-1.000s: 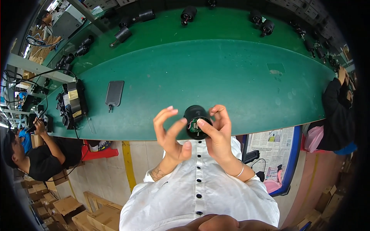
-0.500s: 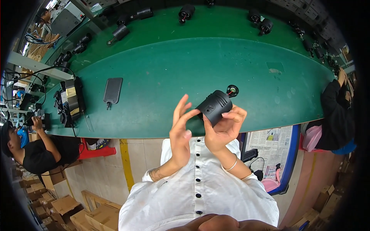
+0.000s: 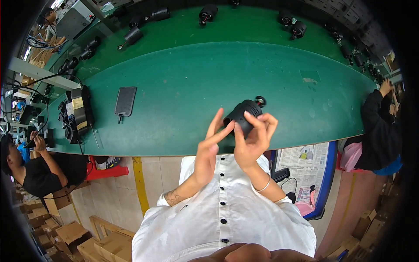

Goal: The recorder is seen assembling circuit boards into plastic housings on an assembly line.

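Over the green table's near edge, my right hand grips a black cylindrical housing, fingers and thumb on its near side. The cylinder lies tilted, with its hollow end toward my left hand. Past its far right end a small round black part hangs on by red wires. My left hand is open, fingers stretched, with its index fingertip touching the housing near the rim of the hollow end. Whether the fingertip reaches inside is unclear.
A dark flat pad lies left on the green table. Beside it stand a black tool holder and a thin screwdriver. More black housings sit on the far shelf. Co-workers are at both sides; a newspaper-lined blue bin stands near right.
The housing has rolled in my right hand, turning its buttonlike marking out of sight. My right fingers have shifted onto its near side, and my left index finger has straightened against it.
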A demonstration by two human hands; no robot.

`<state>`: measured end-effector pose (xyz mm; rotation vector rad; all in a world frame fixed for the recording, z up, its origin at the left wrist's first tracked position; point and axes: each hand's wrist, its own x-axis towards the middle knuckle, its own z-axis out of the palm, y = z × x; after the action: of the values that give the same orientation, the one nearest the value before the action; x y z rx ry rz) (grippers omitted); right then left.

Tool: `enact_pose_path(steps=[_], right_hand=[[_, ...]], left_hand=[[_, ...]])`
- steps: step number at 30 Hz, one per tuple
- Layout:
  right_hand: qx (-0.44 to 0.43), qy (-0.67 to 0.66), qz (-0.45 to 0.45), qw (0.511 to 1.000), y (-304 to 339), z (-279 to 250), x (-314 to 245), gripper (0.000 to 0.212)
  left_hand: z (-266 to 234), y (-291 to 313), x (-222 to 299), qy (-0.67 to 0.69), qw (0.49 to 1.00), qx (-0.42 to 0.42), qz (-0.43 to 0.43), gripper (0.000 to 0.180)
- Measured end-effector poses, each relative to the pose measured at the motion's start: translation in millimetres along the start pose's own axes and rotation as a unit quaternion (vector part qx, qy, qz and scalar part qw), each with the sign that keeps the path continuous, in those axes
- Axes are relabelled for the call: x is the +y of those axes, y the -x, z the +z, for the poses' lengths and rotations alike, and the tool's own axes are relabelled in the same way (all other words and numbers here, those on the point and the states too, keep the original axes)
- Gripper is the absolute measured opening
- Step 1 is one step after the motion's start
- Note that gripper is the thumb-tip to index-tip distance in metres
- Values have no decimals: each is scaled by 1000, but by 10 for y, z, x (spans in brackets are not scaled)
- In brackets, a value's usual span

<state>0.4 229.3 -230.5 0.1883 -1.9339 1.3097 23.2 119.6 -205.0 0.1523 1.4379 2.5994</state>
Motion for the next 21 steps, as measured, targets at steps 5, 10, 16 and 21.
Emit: enact_pose_path(steps=[5,10,16,21], right_hand=[[-48,-302,294,905,-208,-76,-179,32],[-98,-451,483,745,-251,-142,-316,28],[-133,-488,467,726,-101,-79,-389,31],[-173,-496,421,739,-61,-60,-320,35]], left_hand=[[89,11,92,-453,848,10,274,68],[22,-158,122,-482,767,67,419,71],[57,-200,96,-298,927,56,222,84],[64,-192,51,-263,930,90,239,82]])
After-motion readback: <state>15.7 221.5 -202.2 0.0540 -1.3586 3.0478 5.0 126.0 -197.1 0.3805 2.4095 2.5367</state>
